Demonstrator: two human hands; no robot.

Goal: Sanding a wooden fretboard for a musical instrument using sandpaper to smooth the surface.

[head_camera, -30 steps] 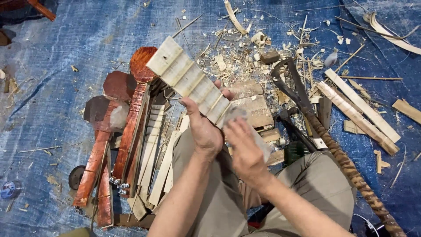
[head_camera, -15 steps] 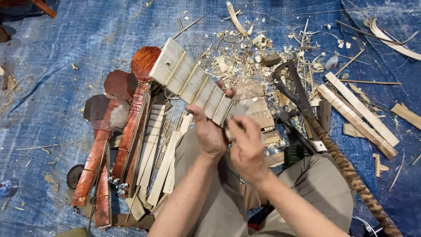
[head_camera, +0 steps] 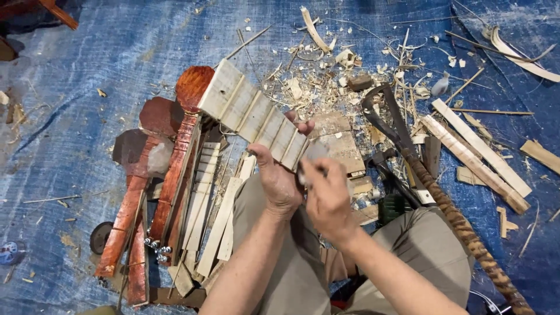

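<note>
My left hand [head_camera: 275,175] grips the near end of a pale wooden fretboard [head_camera: 248,109] with several raised cross strips, which slants up and to the left. My right hand [head_camera: 328,197] pinches a small greyish piece [head_camera: 315,151], perhaps sandpaper, against the near end of that fretboard. Both hands are above my knees in khaki trousers [head_camera: 303,256].
On the blue tarp [head_camera: 76,116], red-brown instrument necks [head_camera: 175,169] and pale fretboard strips [head_camera: 204,198] lie left of my knees. Wood shavings [head_camera: 326,76], wooden slats [head_camera: 478,146], a dark blade tool [head_camera: 391,116] and a spiral-patterned stick [head_camera: 466,233] lie to the right.
My right hand has moved up along the fretboard's near end, rubbing the grey piece against it. The fretboard has shifted slightly; my left hand keeps its grip.
</note>
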